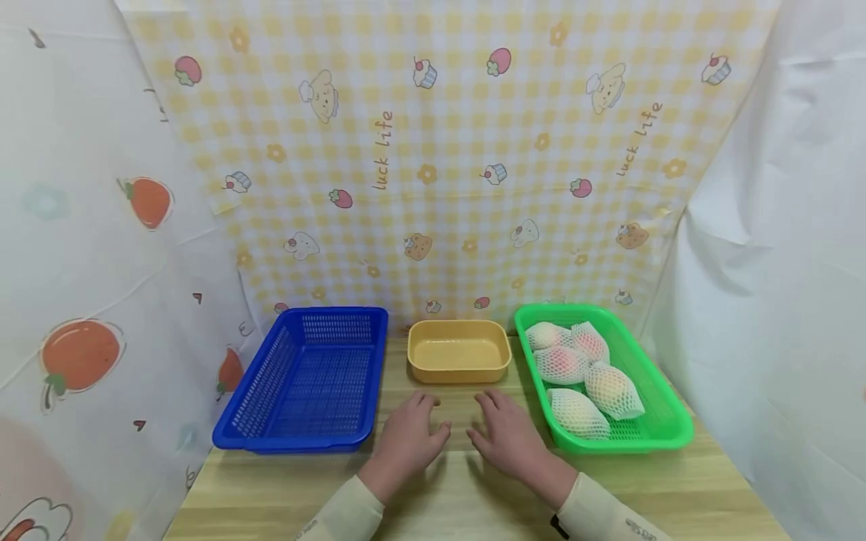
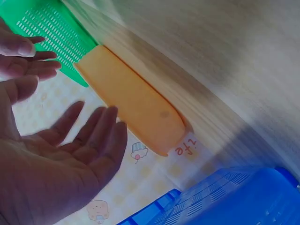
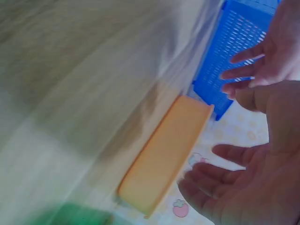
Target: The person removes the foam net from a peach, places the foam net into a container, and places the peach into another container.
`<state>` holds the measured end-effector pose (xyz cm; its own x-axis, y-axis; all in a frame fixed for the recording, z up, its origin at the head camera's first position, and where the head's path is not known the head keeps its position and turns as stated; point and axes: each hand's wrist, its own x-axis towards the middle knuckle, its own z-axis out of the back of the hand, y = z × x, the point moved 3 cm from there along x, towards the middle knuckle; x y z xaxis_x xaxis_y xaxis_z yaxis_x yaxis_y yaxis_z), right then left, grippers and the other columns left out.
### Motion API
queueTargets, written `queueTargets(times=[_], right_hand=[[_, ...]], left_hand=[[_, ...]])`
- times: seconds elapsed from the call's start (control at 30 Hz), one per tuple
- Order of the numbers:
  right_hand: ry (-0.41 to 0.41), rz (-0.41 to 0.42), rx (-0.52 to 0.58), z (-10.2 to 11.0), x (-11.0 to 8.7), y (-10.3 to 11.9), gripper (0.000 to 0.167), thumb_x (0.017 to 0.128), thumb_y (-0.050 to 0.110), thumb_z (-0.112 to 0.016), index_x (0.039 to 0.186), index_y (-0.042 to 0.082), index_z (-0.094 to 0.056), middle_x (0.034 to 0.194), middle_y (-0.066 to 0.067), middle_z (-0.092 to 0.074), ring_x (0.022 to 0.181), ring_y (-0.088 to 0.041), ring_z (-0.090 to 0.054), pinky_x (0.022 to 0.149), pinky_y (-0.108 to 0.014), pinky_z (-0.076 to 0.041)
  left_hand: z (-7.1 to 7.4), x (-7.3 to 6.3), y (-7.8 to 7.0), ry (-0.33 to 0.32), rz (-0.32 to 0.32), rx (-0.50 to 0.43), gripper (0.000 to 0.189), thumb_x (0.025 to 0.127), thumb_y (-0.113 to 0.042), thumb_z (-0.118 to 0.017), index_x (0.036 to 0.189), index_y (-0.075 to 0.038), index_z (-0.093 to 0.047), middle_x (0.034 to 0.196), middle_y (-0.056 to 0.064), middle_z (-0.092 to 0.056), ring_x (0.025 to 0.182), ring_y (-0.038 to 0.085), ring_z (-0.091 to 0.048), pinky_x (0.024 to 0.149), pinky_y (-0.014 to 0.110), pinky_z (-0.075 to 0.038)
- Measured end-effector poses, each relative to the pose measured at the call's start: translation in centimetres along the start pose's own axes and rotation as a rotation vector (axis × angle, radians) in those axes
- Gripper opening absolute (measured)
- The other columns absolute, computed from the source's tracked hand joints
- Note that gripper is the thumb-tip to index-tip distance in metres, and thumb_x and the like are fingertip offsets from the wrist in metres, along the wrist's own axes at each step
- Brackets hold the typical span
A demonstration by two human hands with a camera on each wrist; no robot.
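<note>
In the head view my left hand (image 1: 408, 437) hovers or rests over the wooden table, its fingers loosely bent and holding nothing. Facing it across a narrow gap, my right hand (image 1: 512, 439) has the same relaxed pose and is likewise unoccupied. Just beyond the fingertips of both stands a shallow yellow box (image 1: 458, 376) with nothing in it. To the left is a bare blue plastic basket (image 1: 307, 394). On the right a green basket (image 1: 652, 391) contains several round, pinkish-yellow fruits (image 1: 561, 364) in white foam nets. The left wrist view shows relaxed left fingers (image 2: 105, 136) apart from the yellow box.
A checked cloth (image 1: 433, 150) with printed cartoons hangs behind the containers. White cloth walls (image 1: 81, 263) flank the table (image 1: 460, 496) on both sides. The blue basket's right rim and the green basket's left rim stand either side of the hands.
</note>
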<state>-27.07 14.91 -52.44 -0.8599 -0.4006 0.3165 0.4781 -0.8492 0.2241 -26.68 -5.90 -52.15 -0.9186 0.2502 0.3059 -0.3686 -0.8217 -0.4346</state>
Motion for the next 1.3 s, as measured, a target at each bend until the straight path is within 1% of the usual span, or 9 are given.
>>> queueTargets(times=[0.2,0.3,0.43,0.57,0.67,0.8,0.93,1.13,1.3], right_hand=[[0.060,0.017,0.072,2.2,-0.1,0.7,0.055,0.101,0.033,-0.081,0.142,0.000,-0.064,0.142,-0.020,-0.065,0.130,-0.040,-0.065,0.106,-0.057,-0.057],[0.112,0.005,0.141,3.5,-0.2,0.6,0.049,0.101,0.030,-0.083,0.137,0.001,-0.067,0.136,-0.017,-0.068,0.125,-0.038,-0.068,0.101,-0.056,-0.059],[0.192,-0.005,0.197,5.2,-0.2,0.1,0.044,0.102,0.032,-0.083,0.132,0.003,-0.071,0.129,-0.012,-0.074,0.118,-0.032,-0.072,0.096,-0.053,-0.061],[0.263,0.040,0.220,7.6,0.3,-0.6,0.043,0.103,0.036,-0.081,0.133,0.007,-0.071,0.126,-0.008,-0.075,0.113,-0.029,-0.073,0.094,-0.051,-0.062],[0.306,0.075,0.215,9.4,0.6,-1.1,0.041,0.104,0.036,-0.079,0.134,0.008,-0.070,0.128,-0.006,-0.074,0.115,-0.029,-0.072,0.095,-0.050,-0.061],[0.312,0.090,0.161,10.8,0.7,-2.0,0.039,0.103,0.034,-0.080,0.133,0.010,-0.071,0.128,-0.003,-0.073,0.114,-0.026,-0.072,0.094,-0.048,-0.062],[0.294,0.110,0.117,11.2,0.8,-2.6,0.036,0.102,0.032,-0.081,0.130,0.010,-0.072,0.125,-0.003,-0.074,0.110,-0.023,-0.072,0.092,-0.046,-0.062],[0.285,0.096,0.122,12.0,0.8,-3.2,0.040,0.103,0.031,-0.081,0.132,0.006,-0.071,0.127,-0.006,-0.074,0.115,-0.029,-0.072,0.096,-0.050,-0.061],[0.290,0.070,0.113,13.2,0.6,-5.0,0.038,0.102,0.032,-0.081,0.132,0.010,-0.071,0.124,-0.002,-0.074,0.113,-0.024,-0.071,0.095,-0.048,-0.061]], left_hand=[[-0.1,0.1,-0.2,0.029,-0.006,-0.013,0.040,0.100,-0.034,-0.080,0.129,-0.007,-0.073,0.126,0.008,-0.071,0.112,0.032,-0.072,0.092,0.053,-0.061],[-0.1,0.1,-0.4,0.039,-0.005,-0.023,0.039,0.100,-0.033,-0.080,0.128,-0.007,-0.074,0.125,0.009,-0.072,0.112,0.033,-0.072,0.093,0.054,-0.061],[0.1,0.1,-0.6,0.046,0.000,-0.032,0.038,0.100,-0.032,-0.080,0.127,-0.007,-0.074,0.124,0.009,-0.072,0.111,0.033,-0.072,0.093,0.054,-0.061],[0.2,0.3,-0.7,0.052,0.013,-0.040,0.036,0.100,-0.032,-0.080,0.126,-0.008,-0.074,0.125,0.009,-0.072,0.111,0.032,-0.073,0.093,0.054,-0.061],[0.2,0.5,-0.6,0.054,0.007,-0.041,0.034,0.100,-0.031,-0.080,0.125,-0.009,-0.074,0.124,0.008,-0.072,0.109,0.031,-0.073,0.091,0.053,-0.061],[0.3,0.6,-0.7,0.051,-0.018,-0.039,0.031,0.099,-0.030,-0.080,0.122,-0.010,-0.074,0.121,0.005,-0.072,0.109,0.029,-0.073,0.088,0.052,-0.061],[0.2,0.7,-0.6,0.053,-0.026,-0.041,0.030,0.099,-0.030,-0.080,0.121,-0.010,-0.074,0.121,0.004,-0.072,0.110,0.028,-0.072,0.088,0.051,-0.061],[0.1,0.8,-0.6,0.058,-0.025,-0.048,0.029,0.099,-0.029,-0.080,0.120,-0.010,-0.074,0.121,0.005,-0.072,0.111,0.028,-0.072,0.089,0.051,-0.061],[0.0,1.1,-0.7,0.066,-0.020,-0.053,0.029,0.101,-0.029,-0.078,0.122,-0.010,-0.074,0.123,0.005,-0.073,0.114,0.028,-0.072,0.092,0.051,-0.061]])
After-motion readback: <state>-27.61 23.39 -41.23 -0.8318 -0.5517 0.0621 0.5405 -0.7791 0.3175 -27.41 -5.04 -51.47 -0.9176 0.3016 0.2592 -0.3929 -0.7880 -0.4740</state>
